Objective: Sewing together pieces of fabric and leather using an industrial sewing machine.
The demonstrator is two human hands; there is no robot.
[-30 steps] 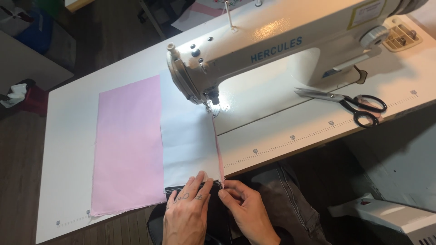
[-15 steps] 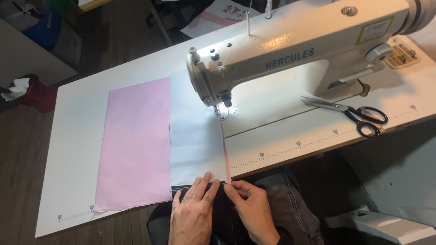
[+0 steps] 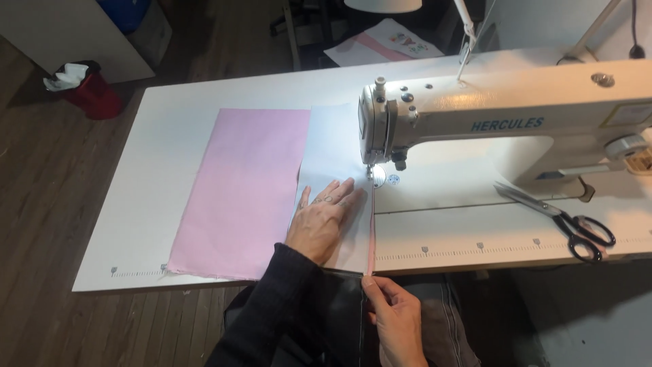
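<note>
White sewing table [image 3: 204, 102] carries a cream sewing machine [image 3: 502, 115] at right. Pink fabric [image 3: 244, 190] lies flat left of the needle, with a white panel [image 3: 333, 156] overlapping its right edge and running under the presser foot. Left hand [image 3: 319, 224] rests flat on the white panel, fingers spread, pointing at the needle. Right hand [image 3: 394, 316] sits below the table edge, thumb and forefinger pinching the folded seam edge [image 3: 371, 245]. Black-handled scissors [image 3: 564, 217] lie at right, well apart from both hands.

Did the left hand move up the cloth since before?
Yes. The left hand slid from the table's near edge toward the sewing machine.
</note>
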